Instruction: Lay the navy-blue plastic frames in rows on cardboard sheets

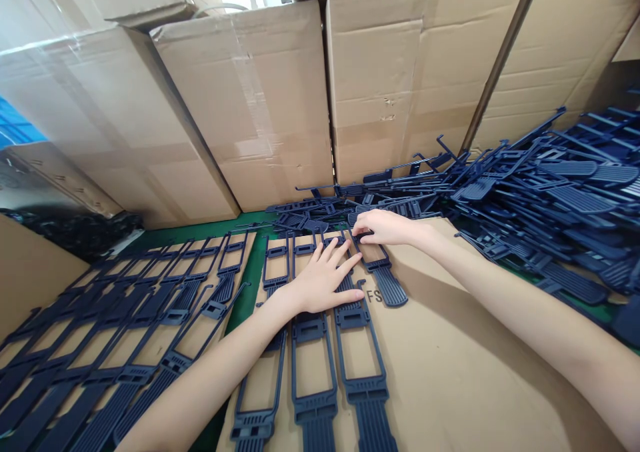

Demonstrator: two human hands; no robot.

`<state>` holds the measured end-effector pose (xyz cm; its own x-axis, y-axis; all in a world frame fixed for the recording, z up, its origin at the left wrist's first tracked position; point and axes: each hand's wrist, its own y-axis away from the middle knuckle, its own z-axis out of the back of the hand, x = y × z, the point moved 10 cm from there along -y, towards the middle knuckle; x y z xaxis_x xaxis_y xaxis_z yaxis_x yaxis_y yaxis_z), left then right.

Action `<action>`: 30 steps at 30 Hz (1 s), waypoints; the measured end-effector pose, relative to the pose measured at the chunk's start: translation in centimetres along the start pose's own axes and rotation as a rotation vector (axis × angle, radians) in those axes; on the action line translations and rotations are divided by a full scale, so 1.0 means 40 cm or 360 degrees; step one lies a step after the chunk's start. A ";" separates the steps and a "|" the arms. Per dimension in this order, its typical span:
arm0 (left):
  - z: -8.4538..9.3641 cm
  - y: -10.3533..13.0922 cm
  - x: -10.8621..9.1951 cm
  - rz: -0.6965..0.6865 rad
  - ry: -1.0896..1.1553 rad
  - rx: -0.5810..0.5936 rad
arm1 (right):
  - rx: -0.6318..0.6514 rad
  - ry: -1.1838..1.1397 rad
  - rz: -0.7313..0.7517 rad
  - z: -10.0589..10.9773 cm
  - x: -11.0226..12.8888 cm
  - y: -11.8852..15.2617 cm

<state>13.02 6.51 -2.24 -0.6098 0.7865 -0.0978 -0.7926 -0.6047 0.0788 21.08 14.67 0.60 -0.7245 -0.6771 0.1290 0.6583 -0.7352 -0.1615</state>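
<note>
Left hand [325, 280]: fingers lying spread over frames [316, 405]
Right hand [380, 228]: fingers curling at outer frame [391, 287], far edge; pinch unclear
Cardboard [460, 352]: extending rightward

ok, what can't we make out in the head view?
- Head: the middle of the dark parts under the left hand, covered by palm and fingers.
- Head: whether the right hand grips the short part; its own fingers hide the contact.
- Head: lower ends of the nearest row, cut by the bottom edge.
- Head: small print on the carton, too small.
</note>
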 end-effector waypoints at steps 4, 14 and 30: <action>0.001 0.001 0.001 -0.0004 0.0011 -0.0015 | -0.0005 -0.0045 0.0040 0.011 0.002 0.001; 0.001 0.001 0.005 -0.0024 0.0028 -0.0052 | -0.0332 0.0515 -0.0668 0.102 -0.269 0.110; 0.007 0.002 0.000 0.0002 -0.0018 0.0007 | -0.0465 0.0558 -0.0654 0.087 -0.303 0.129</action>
<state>12.96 6.50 -1.97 -0.6106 0.7872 -0.0866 -0.7918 -0.6050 0.0834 33.95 18.98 1.60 -0.9639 -0.2528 -0.0841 0.2637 -0.8609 -0.4351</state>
